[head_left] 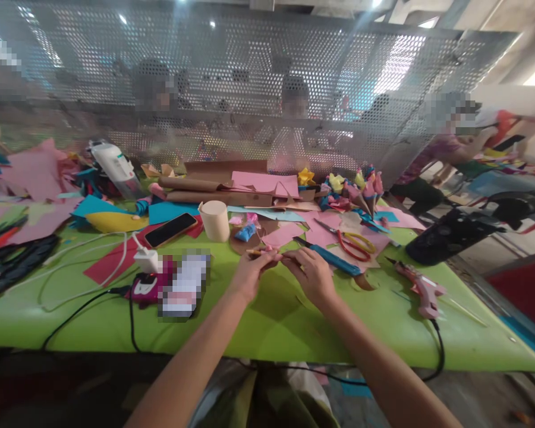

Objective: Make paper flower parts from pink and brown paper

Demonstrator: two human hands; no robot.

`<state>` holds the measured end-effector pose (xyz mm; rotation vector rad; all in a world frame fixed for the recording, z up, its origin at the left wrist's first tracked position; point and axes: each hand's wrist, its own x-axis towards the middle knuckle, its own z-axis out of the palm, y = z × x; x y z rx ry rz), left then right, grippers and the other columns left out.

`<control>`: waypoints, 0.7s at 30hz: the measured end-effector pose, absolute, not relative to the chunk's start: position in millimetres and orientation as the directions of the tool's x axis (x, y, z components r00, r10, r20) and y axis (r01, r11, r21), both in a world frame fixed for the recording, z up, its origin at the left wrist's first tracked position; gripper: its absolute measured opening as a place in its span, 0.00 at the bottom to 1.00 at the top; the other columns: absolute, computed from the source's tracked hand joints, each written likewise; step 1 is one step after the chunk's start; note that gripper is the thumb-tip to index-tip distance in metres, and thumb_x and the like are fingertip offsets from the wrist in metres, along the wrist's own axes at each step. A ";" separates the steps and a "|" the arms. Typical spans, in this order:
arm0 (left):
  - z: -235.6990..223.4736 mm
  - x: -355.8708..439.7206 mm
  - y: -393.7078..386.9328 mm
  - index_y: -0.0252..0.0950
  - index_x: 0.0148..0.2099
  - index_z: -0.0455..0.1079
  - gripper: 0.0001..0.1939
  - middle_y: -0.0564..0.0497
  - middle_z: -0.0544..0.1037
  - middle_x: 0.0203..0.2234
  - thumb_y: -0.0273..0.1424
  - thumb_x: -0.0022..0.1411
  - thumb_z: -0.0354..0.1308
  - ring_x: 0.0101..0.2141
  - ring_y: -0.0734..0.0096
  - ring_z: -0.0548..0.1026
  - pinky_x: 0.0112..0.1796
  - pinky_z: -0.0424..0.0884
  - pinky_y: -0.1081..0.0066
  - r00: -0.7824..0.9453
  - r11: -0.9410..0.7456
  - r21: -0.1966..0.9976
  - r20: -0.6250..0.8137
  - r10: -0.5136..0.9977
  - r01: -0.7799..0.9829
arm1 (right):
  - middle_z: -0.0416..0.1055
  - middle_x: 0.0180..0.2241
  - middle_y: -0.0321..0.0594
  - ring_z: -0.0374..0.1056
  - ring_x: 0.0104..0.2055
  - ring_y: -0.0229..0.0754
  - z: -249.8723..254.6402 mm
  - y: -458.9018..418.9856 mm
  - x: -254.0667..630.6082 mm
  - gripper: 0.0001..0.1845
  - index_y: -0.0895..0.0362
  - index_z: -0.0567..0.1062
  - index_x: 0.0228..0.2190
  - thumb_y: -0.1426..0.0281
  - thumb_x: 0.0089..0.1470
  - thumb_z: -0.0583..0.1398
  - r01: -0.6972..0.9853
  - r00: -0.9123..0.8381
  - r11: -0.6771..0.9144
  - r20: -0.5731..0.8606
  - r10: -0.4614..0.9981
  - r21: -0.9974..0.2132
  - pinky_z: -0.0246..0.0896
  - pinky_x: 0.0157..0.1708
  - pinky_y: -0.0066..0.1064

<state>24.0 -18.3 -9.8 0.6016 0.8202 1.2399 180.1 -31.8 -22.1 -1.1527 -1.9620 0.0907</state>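
My left hand [251, 276] is closed over the green table, its fingers pinching a small pink piece [270, 249], perhaps paper. A short orange-brown tip pokes out beside that hand; its kind is not clear. Close by on the right, my right hand [312, 274] has its fingers bent together with the tips near the pink piece; what they hold is hidden. Just beyond the hands lie a blue wrapped bundle [245, 232] and pink paper scraps [283, 235]. Right of them rest a blue utility knife [332, 259] and scissors [353, 246] with red and yellow handles.
A pink glue gun [424, 292] with a black cord lies at the right, near a dark bottle [446, 235]. To the left are a phone [171, 230], a lit-screen phone [185, 286], a charger [146, 260] and cables. A cream paper cylinder [214, 221] stands behind.
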 end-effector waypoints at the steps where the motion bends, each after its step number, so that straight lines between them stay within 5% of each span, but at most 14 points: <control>1: -9.4 23.2 -18.3 0.34 0.25 0.75 0.16 0.55 0.79 0.22 0.32 0.33 0.76 0.28 0.74 0.77 0.40 0.73 0.71 0.118 0.238 0.788 -0.208 0.971 -0.568 | 0.76 0.30 0.42 0.71 0.33 0.45 -21.4 -31.5 179.7 0.16 0.53 0.77 0.34 0.59 0.65 0.54 0.663 -0.214 0.570 0.607 0.765 -0.485 0.60 0.32 0.34; 5: -8.3 17.4 -17.9 0.34 0.25 0.77 0.12 0.50 0.81 0.25 0.36 0.41 0.72 0.30 0.71 0.77 0.36 0.72 0.72 0.131 0.200 0.857 -0.156 0.979 -0.475 | 0.76 0.30 0.42 0.71 0.33 0.45 -19.1 -32.0 180.2 0.16 0.54 0.77 0.35 0.59 0.65 0.54 0.634 -0.216 0.574 0.594 0.775 -0.519 0.62 0.33 0.33; 11: -8.2 11.6 -16.4 0.35 0.30 0.78 0.13 0.48 0.82 0.23 0.36 0.41 0.72 0.29 0.67 0.78 0.33 0.72 0.70 0.137 0.166 0.919 -0.124 0.983 -0.357 | 0.76 0.32 0.43 0.69 0.32 0.43 -17.8 -36.0 182.7 0.16 0.55 0.77 0.36 0.62 0.67 0.52 0.733 -0.299 0.611 0.666 0.683 -0.298 0.58 0.34 0.34; 21: -13.1 20.1 -15.8 0.34 0.21 0.78 0.10 0.46 0.81 0.26 0.36 0.45 0.65 0.30 0.68 0.76 0.33 0.70 0.71 0.030 0.103 0.875 -0.101 0.994 -0.473 | 0.75 0.31 0.42 0.68 0.32 0.43 -19.9 -34.3 175.8 0.14 0.56 0.77 0.37 0.65 0.66 0.53 0.747 -0.312 0.624 0.708 0.634 -0.230 0.56 0.33 0.33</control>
